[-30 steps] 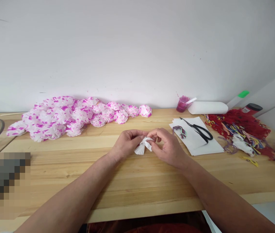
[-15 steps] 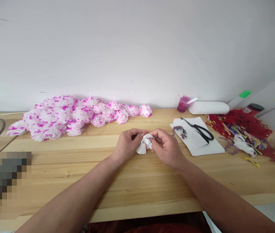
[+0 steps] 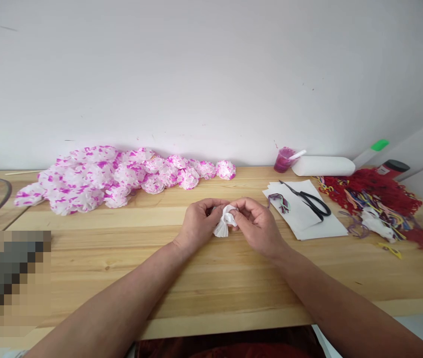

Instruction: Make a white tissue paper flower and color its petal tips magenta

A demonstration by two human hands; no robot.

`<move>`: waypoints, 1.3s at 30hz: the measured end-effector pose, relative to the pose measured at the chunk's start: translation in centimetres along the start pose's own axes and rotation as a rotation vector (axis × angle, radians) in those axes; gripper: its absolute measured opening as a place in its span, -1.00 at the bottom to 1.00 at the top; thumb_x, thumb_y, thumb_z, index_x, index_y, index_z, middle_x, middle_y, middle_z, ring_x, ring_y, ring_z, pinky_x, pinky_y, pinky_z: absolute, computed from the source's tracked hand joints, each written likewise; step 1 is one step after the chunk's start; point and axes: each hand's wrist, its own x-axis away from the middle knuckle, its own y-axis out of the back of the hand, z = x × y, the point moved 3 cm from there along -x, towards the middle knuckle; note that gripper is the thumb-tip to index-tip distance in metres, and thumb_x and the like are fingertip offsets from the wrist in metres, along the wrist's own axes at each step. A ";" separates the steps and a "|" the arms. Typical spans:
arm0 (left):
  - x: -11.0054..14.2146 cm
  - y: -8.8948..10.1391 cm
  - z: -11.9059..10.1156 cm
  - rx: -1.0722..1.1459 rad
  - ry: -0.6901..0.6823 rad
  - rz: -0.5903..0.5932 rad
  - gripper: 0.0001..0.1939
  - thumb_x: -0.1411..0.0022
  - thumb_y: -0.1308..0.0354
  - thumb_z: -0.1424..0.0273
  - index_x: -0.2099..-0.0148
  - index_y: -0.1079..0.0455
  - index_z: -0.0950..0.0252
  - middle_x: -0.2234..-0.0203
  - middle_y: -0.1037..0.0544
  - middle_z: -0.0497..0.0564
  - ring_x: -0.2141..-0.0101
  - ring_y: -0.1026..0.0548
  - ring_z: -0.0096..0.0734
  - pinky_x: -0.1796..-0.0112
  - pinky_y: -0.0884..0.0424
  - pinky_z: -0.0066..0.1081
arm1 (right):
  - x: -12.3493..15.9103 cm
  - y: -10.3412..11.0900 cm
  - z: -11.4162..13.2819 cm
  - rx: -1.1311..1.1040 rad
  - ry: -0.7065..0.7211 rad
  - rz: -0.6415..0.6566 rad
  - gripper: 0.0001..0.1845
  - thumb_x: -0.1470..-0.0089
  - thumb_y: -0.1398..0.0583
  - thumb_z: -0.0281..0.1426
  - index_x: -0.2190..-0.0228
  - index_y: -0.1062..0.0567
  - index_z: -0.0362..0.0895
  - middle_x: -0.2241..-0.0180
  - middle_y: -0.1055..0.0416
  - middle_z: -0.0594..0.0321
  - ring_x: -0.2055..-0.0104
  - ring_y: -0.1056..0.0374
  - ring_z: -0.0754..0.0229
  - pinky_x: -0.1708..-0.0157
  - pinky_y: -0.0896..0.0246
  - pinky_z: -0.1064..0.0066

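Pale grey wall (image 3: 196,74) is rising behind one wooden bench (image 3: 107,288), whose light boards are running from left to right and showing some knots. At the far left, one dark curved cable (image 3: 8,199) is lying. Next, many white-and-pink ruffled balls (image 3: 77,179) are resting along the wall; they are overlapping, so I cannot count them exactly, but one is sitting at the right end of their row. In the middle, two hands are meeting over the bench: the left hand (image 3: 198,223) and the right hand (image 3: 258,226) are both pinching one white pleated piece (image 3: 223,228), which is fanning out between them. Further right, one purple-stained cup (image 3: 283,161) is standing near the wall with one white stick (image 3: 298,154) leaning in it; one white roll (image 3: 323,166) is lying just beside. In front, several white sheets (image 3: 327,229) are carrying one pair of black-handled scissors (image 3: 321,204) and one small bundle of threads (image 3: 278,203). At the right, one tangled heap of red and mixed-colour yarn (image 3: 390,191) is spreading, and one black-lidded jar (image 3: 392,169) is showing behind it.
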 end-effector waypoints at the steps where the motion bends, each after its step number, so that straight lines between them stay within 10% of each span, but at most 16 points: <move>1: 0.0 0.0 0.1 0.017 0.013 0.006 -0.70 -0.11 -0.29 0.22 0.19 -0.58 0.33 0.39 -0.64 0.06 0.45 -0.52 -0.41 0.44 -0.40 -0.48 | 0.0 0.0 0.0 0.014 -0.009 -0.004 -0.87 -0.16 -0.22 -0.28 0.33 -0.47 -0.09 0.45 -0.44 0.30 0.46 -0.36 0.28 0.50 -0.33 0.48; 9: -0.4 -0.2 1.0 0.321 0.148 0.052 -0.65 0.05 -0.41 0.22 0.25 -0.59 0.34 0.49 -0.62 0.01 0.53 -0.48 -0.47 0.47 -0.38 -0.48 | 0.0 0.0 -0.1 -0.037 -0.073 0.020 -0.87 -0.12 -0.24 -0.34 0.26 -0.48 -0.10 0.35 -0.50 0.26 0.37 -0.43 0.26 0.47 -0.36 0.49; 39: -0.3 0.0 0.9 0.198 0.147 0.031 -0.64 0.01 -0.37 0.23 0.21 -0.58 0.37 0.51 -0.61 0.01 0.54 -0.45 -0.47 0.50 -0.35 -0.49 | 0.1 -0.4 0.1 -0.120 -0.174 0.080 -0.64 -0.06 -0.32 -0.22 0.14 -0.46 -0.11 0.33 -0.48 0.26 0.34 -0.40 0.27 0.43 -0.34 0.46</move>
